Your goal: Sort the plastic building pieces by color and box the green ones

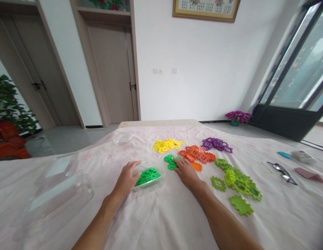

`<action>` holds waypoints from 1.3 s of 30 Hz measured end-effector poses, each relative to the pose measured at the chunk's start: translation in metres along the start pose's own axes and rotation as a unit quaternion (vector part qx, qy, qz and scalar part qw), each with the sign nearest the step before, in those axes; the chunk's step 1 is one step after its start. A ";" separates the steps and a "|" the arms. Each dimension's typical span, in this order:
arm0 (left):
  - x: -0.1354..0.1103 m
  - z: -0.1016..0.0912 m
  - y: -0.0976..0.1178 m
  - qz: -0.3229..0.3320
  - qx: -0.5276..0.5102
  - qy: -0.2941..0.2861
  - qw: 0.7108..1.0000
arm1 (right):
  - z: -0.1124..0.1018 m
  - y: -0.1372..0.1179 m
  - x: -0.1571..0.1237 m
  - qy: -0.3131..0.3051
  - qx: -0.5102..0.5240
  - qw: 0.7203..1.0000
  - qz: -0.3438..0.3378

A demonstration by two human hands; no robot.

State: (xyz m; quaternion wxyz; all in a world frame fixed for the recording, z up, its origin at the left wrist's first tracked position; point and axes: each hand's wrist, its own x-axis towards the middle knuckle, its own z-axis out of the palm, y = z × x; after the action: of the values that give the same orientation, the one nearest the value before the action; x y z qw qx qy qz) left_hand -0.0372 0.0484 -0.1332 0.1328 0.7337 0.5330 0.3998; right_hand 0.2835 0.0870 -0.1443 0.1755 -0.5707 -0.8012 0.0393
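A clear plastic box [150,183] holding a heap of green snowflake-shaped plastic pieces [148,175] sits on the cloth. My left hand [127,177] grips its left side, thumb at the near part of the rim and fingers over the far part. To the right of the box lies a small pile of loose green pieces [171,161]. My right hand [186,172] reaches over this pile, thumb and forefinger apart, fingertips touching the pieces. Orange-red square pieces [198,153] lie just beyond that hand, with a lighter orange piece [197,166] beside it.
Yellow pieces [167,145], purple pieces [217,144] and lime-green pieces [239,180] lie in piles. Clear plastic containers [59,198] stand at left, another clear container [122,138] farther back. Glasses [282,172], a pink item [309,174] and a blue item [284,155] lie at right.
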 end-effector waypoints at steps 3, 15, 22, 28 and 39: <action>0.000 0.000 0.001 -0.002 -0.002 -0.001 1.000 | -0.003 0.001 0.002 0.001 0.005 1.000 0.000; 0.000 0.001 -0.001 -0.001 -0.002 -0.003 1.000 | -0.003 0.003 0.003 0.047 0.027 0.999 -0.004; -0.001 0.001 -0.003 0.005 0.001 0.001 1.000 | -0.004 -0.001 0.002 0.066 0.006 0.996 0.055; 0.000 0.002 -0.005 0.008 0.000 0.004 1.000 | -0.003 -0.011 0.004 0.147 0.089 0.983 0.059; -0.001 0.002 -0.005 0.011 0.007 0.006 1.000 | -0.016 -0.073 0.001 0.101 0.220 0.970 -0.013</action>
State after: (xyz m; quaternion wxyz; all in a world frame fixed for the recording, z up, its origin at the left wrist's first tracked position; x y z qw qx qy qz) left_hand -0.0396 0.0503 -0.1377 0.1200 0.7380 0.5288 0.4016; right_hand 0.2232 0.0606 -0.1098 0.3774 -0.5088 -0.7582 0.1543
